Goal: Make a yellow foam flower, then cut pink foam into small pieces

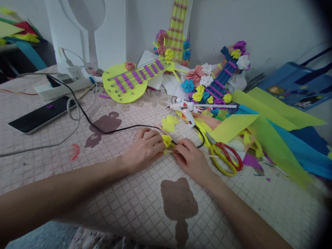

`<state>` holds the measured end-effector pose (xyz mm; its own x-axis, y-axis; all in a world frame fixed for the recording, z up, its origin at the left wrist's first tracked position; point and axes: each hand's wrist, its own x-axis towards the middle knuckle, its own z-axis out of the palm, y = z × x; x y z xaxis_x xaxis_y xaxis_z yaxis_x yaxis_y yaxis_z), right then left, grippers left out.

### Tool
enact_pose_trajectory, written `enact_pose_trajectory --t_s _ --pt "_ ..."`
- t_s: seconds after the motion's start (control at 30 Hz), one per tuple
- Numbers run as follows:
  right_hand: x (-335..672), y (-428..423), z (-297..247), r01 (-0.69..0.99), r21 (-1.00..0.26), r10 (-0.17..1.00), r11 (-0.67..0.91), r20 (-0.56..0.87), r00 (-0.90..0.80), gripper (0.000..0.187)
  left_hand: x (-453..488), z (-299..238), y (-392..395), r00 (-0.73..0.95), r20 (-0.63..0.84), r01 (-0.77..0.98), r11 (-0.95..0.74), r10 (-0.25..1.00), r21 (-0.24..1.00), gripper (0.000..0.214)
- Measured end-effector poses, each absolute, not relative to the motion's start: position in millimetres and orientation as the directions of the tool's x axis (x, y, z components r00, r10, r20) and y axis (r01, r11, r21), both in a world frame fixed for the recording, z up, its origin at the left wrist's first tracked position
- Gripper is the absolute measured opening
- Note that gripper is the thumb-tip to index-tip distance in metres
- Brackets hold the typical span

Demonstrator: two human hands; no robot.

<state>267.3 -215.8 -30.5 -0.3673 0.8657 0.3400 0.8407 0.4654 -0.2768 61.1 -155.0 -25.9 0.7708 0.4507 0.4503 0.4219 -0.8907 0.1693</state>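
1. The yellow paper flower (166, 139) is small, bright and crumpled, and it sits low over the surface (129, 204) between the two hands.
2. The left hand (145, 147) is curled and pinches the flower with its fingertips.
3. The right hand (193, 159) is curled too, and its fingers grip a thin pale stick (170, 151) just below the flower.
4. Checked cloth with a brown shape (178, 199) shows between the arms, down to the near edge by the person's lap.
5. A black cord (121, 129) runs just behind the left hand and is the closest thing in the way.
6. Yellow paper squares (169, 123) lie just behind the flower, with a white glue gun (187, 112) farther back.
7. Scissors (225, 156) with red and yellow handles lie just beside the right hand, near a messy pile of colored paper (233, 126).
8. A yellow toy guitar (129, 83) and a blue toy guitar (221, 81) are at the back.
9. A white power strip (43, 90) and a flat black thing (43, 114) are far left.
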Motion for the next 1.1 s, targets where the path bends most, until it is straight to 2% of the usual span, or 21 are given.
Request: enact_pose_trajectory --t_s 0.5,0.77,0.93,1.1 --pt "266 -216 -30 0.851 -0.268 0.882 0.451 0.282 -0.379 0.012 63 -26 -157 0.786 0.453 0.439 -0.896 0.42 0.069 0.019" --pt "259 -218 -30 0.863 -0.292 0.894 0.411 0.312 -0.321 0.007 63 -27 -157 0.771 0.446 0.445 -0.885 0.455 0.134 0.017" --pt "250 -220 -29 0.896 -0.229 0.897 0.38 0.33 -0.295 0.009 63 -24 -158 0.754 0.427 0.445 -0.866 0.499 0.226 0.013" --pt "242 -219 -30 0.908 -0.172 0.889 0.382 0.336 -0.31 0.006 63 -23 -159 0.749 0.433 0.453 -0.864 0.502 0.219 0.014"
